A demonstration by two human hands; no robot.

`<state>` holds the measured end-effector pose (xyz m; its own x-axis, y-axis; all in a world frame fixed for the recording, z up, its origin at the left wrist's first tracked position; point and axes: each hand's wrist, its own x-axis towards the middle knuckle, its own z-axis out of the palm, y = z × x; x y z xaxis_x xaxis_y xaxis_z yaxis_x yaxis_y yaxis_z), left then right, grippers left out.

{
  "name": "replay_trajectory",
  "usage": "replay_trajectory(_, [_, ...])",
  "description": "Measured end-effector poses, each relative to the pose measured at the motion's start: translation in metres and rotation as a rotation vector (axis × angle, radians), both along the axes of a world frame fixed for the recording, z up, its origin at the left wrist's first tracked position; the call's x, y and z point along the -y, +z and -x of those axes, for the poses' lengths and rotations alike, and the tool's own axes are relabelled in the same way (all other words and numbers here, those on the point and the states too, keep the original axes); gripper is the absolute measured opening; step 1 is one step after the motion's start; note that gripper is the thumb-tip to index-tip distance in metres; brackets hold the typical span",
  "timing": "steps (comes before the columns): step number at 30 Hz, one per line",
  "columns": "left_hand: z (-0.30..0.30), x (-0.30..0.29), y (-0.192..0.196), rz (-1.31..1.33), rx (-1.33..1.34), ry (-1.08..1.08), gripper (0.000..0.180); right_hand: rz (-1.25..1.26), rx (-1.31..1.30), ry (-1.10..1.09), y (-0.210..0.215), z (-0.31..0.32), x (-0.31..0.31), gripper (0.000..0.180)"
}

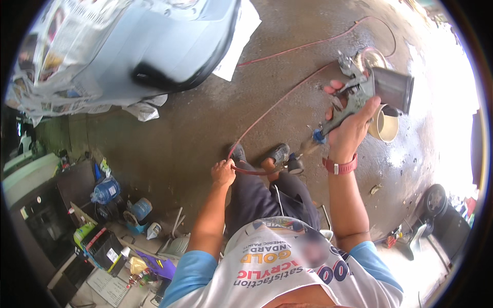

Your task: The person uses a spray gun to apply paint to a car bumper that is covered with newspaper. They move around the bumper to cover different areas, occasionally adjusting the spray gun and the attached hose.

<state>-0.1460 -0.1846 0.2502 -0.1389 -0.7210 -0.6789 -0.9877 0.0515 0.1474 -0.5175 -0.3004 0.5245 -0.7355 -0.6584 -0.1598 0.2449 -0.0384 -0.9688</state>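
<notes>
My right hand (349,128), with a red watch strap on the wrist, is wrapped round the grip of a grey metal spray gun (352,102). A dark cup (393,88) sits on the gun. At the lower end of the grip is a blue fitting (319,136). My left hand (224,172) is closed on a thin red air hose (250,171), which runs across my legs towards the gun and loops over the floor. Beside the gun a pale yellow, cup-like ring (383,124) shows, partly hidden; I cannot tell what it rests on.
A grey-painted car body panel (169,46) with a black edge, masked with newspaper (61,56), stands at the upper left. The brown floor (287,92) looks wet. Blue water jugs (106,190) and a cluttered bench lie at lower left. A wheel (435,200) stands at right.
</notes>
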Motion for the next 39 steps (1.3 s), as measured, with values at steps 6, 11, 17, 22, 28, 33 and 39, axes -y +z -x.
replay_trajectory(6, [0.09,0.014,-0.015,0.134,-0.163,-0.075,0.015,0.046,-0.136,0.242,0.007,0.093,0.067,0.071])
replay_trajectory(11, [0.168,0.039,-0.043,0.139,-0.34,-0.069,0.02,-0.128,-0.285,0.528,-0.022,0.125,0.14,0.057])
replay_trajectory(17, [0.224,0.076,-0.089,0.225,-0.467,0.067,0.023,-0.169,-0.4,0.803,-0.132,0.142,0.243,0.058])
replay_trajectory(22, [0.257,0.135,-0.092,0.115,-0.31,0.151,0.022,-0.225,-0.436,0.908,-0.212,0.153,0.341,0.057])
replay_trajectory(28, [0.291,0.192,-0.084,-0.194,-0.122,0.386,0.028,-0.216,-0.364,1.012,-0.273,0.151,0.418,0.053])
replay_trajectory(33, [0.315,0.213,-0.07,-0.056,-0.228,0.228,0.028,-0.252,-0.195,1.234,-0.285,0.15,0.424,0.055])
replay_trajectory(39, [0.354,0.247,-0.065,0.041,-0.24,0.326,0.03,-0.357,-0.263,1.182,-0.278,0.174,0.505,0.065])
